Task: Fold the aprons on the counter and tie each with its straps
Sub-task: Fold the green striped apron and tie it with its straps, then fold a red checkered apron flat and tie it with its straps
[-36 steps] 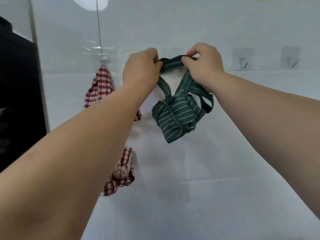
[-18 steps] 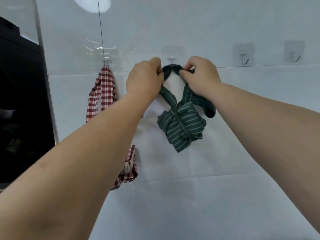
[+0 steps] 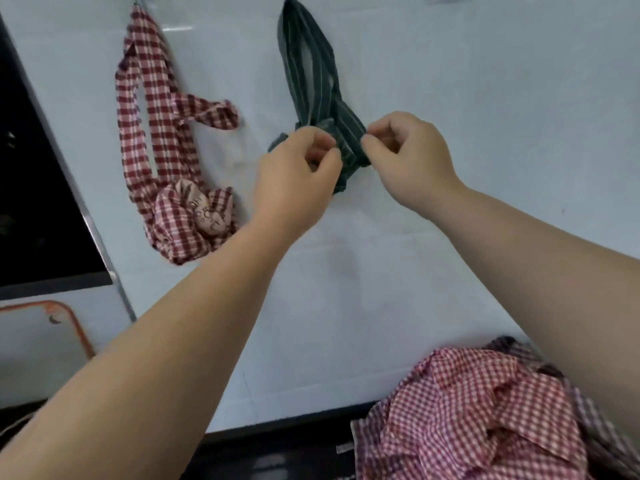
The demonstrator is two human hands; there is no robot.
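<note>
A folded green striped apron [image 3: 313,81] hangs by its loop from a hook on the white wall. My left hand [image 3: 294,178] and my right hand [image 3: 408,161] pinch its bundled lower part from either side, and the hands hide most of the bundle. To its left hangs a tied red checked apron [image 3: 162,150] with a small pink patch on its bundle. A loose red checked apron [image 3: 474,417] lies heaped on the dark counter at the bottom right.
A black panel [image 3: 31,188] with a metal edge stands at the left. Below it sits a white board with an orange rim [image 3: 74,323]. A darker checked cloth [image 3: 599,410] lies behind the heap at the right.
The green apron's loop, which both hands held at the hook, now hangs there on its own. Both hands have dropped to the bundle. The view has tilted down, showing the counter.
</note>
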